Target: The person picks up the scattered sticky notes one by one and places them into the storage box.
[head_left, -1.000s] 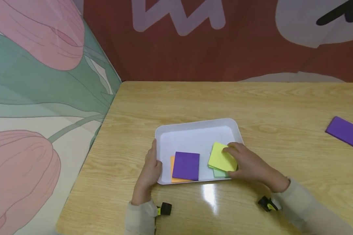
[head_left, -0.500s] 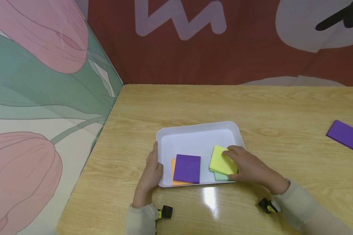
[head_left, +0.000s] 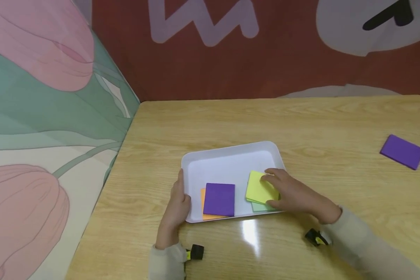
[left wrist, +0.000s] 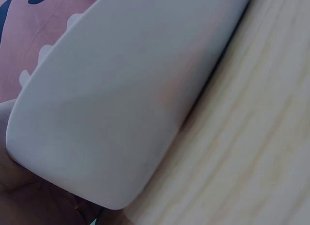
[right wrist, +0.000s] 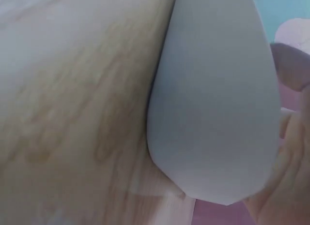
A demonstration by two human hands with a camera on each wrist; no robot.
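Observation:
A white tray (head_left: pixel 231 157) lies on the wooden table. My left hand (head_left: pixel 181 194) grips its left front corner, thumb on the rim; the left wrist view shows the tray's outer wall (left wrist: pixel 121 89) close up. In the tray a purple pad (head_left: pixel 219 199) lies on an orange pad (head_left: pixel 202 194). To their right, my right hand (head_left: pixel 270 190) pinches a yellow pad (head_left: pixel 256 186) by its right edge, over a green pad (head_left: pixel 260 207). The right wrist view shows only the tray's wall (right wrist: pixel 218 113) and fingers (right wrist: pixel 293 137) beside it.
A second purple pad (head_left: pixel 401 151) lies alone on the table (head_left: pixel 318 120) at the far right. Painted walls close off the left side and the back. The table's left edge runs near the tray.
Both hands keep their hold and the pads stay where they were. Only the head view has shifted slightly.

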